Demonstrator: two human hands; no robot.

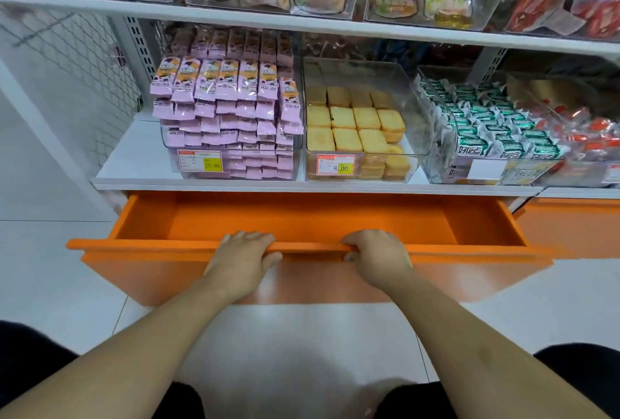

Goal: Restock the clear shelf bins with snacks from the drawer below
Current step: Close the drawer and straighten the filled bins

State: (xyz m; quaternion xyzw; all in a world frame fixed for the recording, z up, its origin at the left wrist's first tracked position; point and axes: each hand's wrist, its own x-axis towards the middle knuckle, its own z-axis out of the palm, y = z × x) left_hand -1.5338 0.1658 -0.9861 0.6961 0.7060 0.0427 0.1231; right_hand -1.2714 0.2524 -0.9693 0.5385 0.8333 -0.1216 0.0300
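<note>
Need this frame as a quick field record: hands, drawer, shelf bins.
left hand: grips drawer front edge
right hand: grips same edge
drawer: orange, pulled open, no snacks visible inside
left bin: pink packets, heaped above the rim
middle bin: yellow cakes, partly filled
right bin: green-and-white packets, nearly full

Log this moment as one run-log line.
stage: orange drawer pulled open | left hand: grips front edge | right hand: grips front edge | visible drawer interior: no snacks
</note>
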